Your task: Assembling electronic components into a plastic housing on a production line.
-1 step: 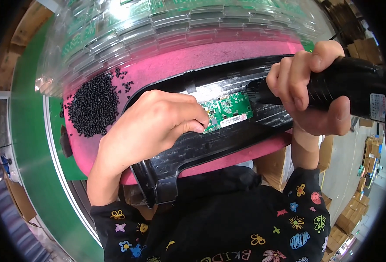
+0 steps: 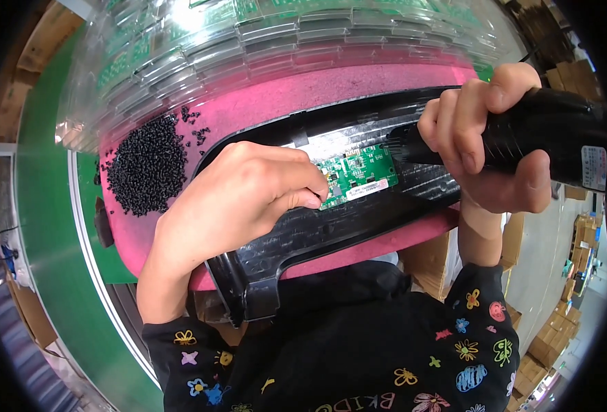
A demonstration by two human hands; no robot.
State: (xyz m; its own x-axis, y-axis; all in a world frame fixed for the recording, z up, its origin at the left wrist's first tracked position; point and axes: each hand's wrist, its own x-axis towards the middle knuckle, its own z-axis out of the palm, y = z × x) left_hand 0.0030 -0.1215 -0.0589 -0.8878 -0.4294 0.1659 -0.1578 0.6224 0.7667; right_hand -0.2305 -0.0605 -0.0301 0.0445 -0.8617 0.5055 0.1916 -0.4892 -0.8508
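Observation:
My left hand (image 2: 248, 185) pinches the left end of a green circuit board (image 2: 358, 177) between thumb and fingers. Small components and a white label strip show on the board. It lies over the inside of a long black plastic housing (image 2: 248, 275), whether touching it I cannot tell. In my right hand (image 2: 482, 137), fingers wrapped around it, is a thick black handheld tool (image 2: 544, 130) with a pale label on its side. Its dark, ribbed tip points left and sits at the board's right end. The exact kind of tool does not show clearly.
A heap of small black parts (image 2: 145, 168) lies on the pink mat (image 2: 262, 93) at the left, some scattered beside it. Stacked clear plastic trays (image 2: 283, 34) with green boards line the back. Cardboard boxes (image 2: 430, 261) stand below the mat at the right.

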